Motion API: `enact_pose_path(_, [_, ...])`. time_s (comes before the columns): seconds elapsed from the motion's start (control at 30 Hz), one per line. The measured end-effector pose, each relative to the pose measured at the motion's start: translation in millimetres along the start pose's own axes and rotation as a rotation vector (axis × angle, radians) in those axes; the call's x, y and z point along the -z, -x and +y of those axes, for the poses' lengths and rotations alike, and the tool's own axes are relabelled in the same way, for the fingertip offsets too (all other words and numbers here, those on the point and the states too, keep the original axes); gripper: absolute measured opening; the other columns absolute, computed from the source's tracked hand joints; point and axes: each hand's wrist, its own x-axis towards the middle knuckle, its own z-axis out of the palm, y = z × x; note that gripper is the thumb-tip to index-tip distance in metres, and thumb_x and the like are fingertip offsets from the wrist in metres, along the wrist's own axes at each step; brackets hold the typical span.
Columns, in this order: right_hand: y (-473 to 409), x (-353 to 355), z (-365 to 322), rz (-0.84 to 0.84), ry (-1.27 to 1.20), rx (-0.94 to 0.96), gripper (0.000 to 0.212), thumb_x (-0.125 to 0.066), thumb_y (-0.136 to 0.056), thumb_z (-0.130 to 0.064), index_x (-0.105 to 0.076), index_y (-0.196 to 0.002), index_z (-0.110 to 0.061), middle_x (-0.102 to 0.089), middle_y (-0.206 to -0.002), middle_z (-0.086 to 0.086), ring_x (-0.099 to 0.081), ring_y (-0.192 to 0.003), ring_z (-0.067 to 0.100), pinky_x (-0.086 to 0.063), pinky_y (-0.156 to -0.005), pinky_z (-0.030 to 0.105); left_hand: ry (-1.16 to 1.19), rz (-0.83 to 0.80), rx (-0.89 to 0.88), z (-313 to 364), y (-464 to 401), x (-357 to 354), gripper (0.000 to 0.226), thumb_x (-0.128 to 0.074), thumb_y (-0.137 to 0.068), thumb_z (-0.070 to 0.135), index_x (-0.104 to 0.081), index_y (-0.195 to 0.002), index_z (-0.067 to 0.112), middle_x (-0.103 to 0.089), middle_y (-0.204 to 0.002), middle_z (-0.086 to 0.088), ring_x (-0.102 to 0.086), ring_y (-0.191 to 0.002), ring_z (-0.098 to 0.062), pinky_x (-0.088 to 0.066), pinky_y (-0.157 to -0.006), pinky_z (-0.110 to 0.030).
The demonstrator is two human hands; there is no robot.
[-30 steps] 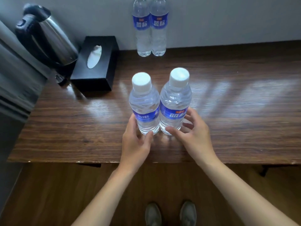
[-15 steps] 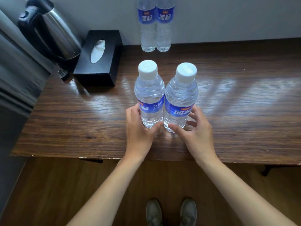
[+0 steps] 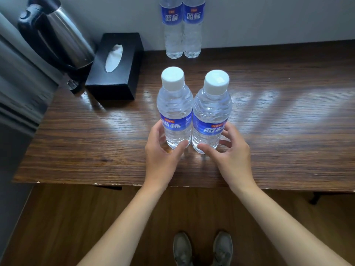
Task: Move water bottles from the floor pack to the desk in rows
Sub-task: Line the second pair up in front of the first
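Two clear water bottles with white caps and blue labels stand upright, side by side and touching, near the front of the dark wooden desk [image 3: 288, 135]. My left hand [image 3: 161, 156] curls round the base of the left bottle [image 3: 174, 104], thumb in front and fingers on its left side. My right hand [image 3: 230, 156] wraps the base of the right bottle [image 3: 211, 108] the same way. Two more bottles, a left one [image 3: 172, 35] and a right one [image 3: 193, 35], stand together against the back wall. The floor pack is out of view.
A steel kettle [image 3: 63, 41] with a black handle sits at the desk's back left, beside a black tissue box [image 3: 123, 79]. A grey panel [image 3: 17, 104] borders the desk's left side. My shoes [image 3: 182, 248] stand on the wooden floor below the front edge.
My left hand has closed further round its bottle. Both front bottles stay upright in about the same spot, and the view has shifted slightly.
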Motion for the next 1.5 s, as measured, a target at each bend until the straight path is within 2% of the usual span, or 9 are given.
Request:
enact_pose_path(0.17, [1, -3, 0, 0.010, 0.006, -0.003, 0.066, -0.084, -0.068, -0.032, -0.055, -0.126, -0.024, -0.065, -0.117, -0.011, -0.059, -0.111, 0.004, -0.050, -0.088, 0.017, -0.062, 0.087, -0.024, -3, 6, -2, 0.070, -0.089, -0.069, 0.027, -0.050, -0.127, 0.023, -0.063, -0.121, 0.006, -0.063, -0.112, -0.017, -0.054, -0.094, -0.047])
enact_pose_path(0.33, [5, -1, 0, 0.013, 0.038, 0.004, 0.069, -0.084, -0.068, -0.034, -0.053, -0.129, -0.022, -0.064, -0.118, -0.012, -0.058, -0.111, -0.001, -0.047, -0.088, 0.011, -0.119, 0.037, -0.052, -1, 8, 0, 0.070, -0.086, -0.072, 0.032, -0.050, -0.131, 0.021, -0.059, -0.125, 0.003, -0.060, -0.116, -0.016, -0.053, -0.096, -0.039])
enact_pose_path(0.5, [11, -5, 3, 0.040, 0.084, -0.002, 0.069, -0.084, -0.068, -0.032, -0.053, -0.128, -0.022, -0.061, -0.119, -0.010, -0.057, -0.112, 0.003, -0.052, -0.093, 0.028, -0.217, 0.025, -0.114, -3, 8, 3, 0.055, -0.080, -0.079, 0.017, -0.055, -0.128, 0.013, -0.056, -0.123, -0.001, -0.055, -0.117, -0.009, -0.049, -0.098, -0.028])
enact_pose_path(0.6, [11, -5, 7, 0.054, 0.088, -0.021, 0.064, -0.084, -0.069, -0.030, -0.055, -0.125, -0.022, -0.062, -0.117, -0.010, -0.058, -0.109, 0.002, -0.053, -0.092, 0.025, -0.154, 0.026, -0.070, -2, 11, 0, 0.055, -0.079, -0.080, 0.014, -0.055, -0.130, 0.014, -0.062, -0.125, 0.002, -0.060, -0.118, -0.010, -0.051, -0.100, -0.031])
enact_pose_path(0.87, [13, -16, 10, 0.119, 0.140, -0.021, 0.061, -0.085, -0.068, -0.033, -0.059, -0.122, -0.023, -0.066, -0.108, -0.014, -0.061, -0.099, -0.001, -0.050, -0.085, 0.013, 0.011, 0.107, 0.019, 3, 17, -10, 0.058, -0.084, -0.075, 0.011, -0.060, -0.128, 0.014, -0.072, -0.116, 0.009, -0.066, -0.110, 0.000, -0.047, -0.097, -0.012])
enact_pose_path(1.07, [-1, -24, 10, 0.140, 0.108, -0.010, 0.061, -0.086, -0.067, -0.029, -0.060, -0.122, -0.025, -0.067, -0.105, -0.014, -0.065, -0.098, 0.007, -0.054, -0.085, 0.024, 0.018, 0.133, 0.014, 5, 1, -15, 0.049, -0.082, -0.076, 0.007, -0.062, -0.121, 0.011, -0.074, -0.108, 0.011, -0.069, -0.103, -0.001, -0.051, -0.093, -0.018])
enact_pose_path(1.2, [-20, -31, 14, 0.139, 0.102, -0.009, 0.059, -0.085, -0.067, -0.029, -0.061, -0.120, -0.025, -0.068, -0.105, -0.013, -0.066, -0.099, 0.006, -0.056, -0.084, 0.032, 0.004, 0.126, 0.008, 5, -18, -18, 0.048, -0.081, -0.077, 0.007, -0.061, -0.121, 0.013, -0.075, -0.105, 0.009, -0.068, -0.086, 0.001, -0.052, -0.084, -0.016])
enact_pose_path(1.33, [-44, -36, 17, 0.143, 0.087, -0.010, 0.061, -0.086, -0.067, -0.030, -0.060, -0.122, -0.026, -0.067, -0.106, -0.013, -0.065, -0.098, 0.006, -0.057, -0.084, 0.031, 0.064, 0.131, 0.017, 4, -41, -22, 0.051, -0.080, -0.076, 0.000, -0.061, -0.122, 0.010, -0.074, -0.108, 0.008, -0.070, -0.101, -0.003, -0.050, -0.088, -0.012])
enact_pose_path(1.5, [-75, -43, 19, 0.132, 0.082, 0.009, 0.059, -0.086, -0.066, -0.027, -0.061, -0.120, -0.025, -0.067, -0.105, -0.014, -0.066, -0.097, 0.007, -0.057, -0.083, 0.032, 0.091, 0.126, 0.009, 3, -71, -26, 0.057, -0.080, -0.076, -0.001, -0.058, -0.127, 0.008, -0.072, -0.115, 0.005, -0.067, -0.105, 0.002, -0.045, -0.086, -0.004])
